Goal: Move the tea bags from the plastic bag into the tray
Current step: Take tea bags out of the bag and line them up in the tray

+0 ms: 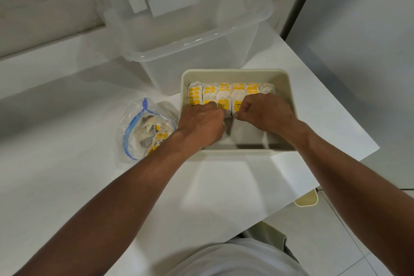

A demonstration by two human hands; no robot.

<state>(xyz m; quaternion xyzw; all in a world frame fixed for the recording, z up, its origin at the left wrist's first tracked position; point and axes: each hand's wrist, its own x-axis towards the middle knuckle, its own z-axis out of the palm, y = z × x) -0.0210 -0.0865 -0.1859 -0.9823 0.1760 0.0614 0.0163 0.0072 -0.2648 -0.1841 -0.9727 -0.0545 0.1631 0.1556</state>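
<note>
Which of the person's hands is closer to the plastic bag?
Left. The left hand is at the left side of the tray, beside the plastic bag; the right hand is farther right, inside the tray.

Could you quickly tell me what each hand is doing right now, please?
Left hand: closed, grip on tea bags in the tray.
Right hand: closed, grip on the same tea bags.
</note>
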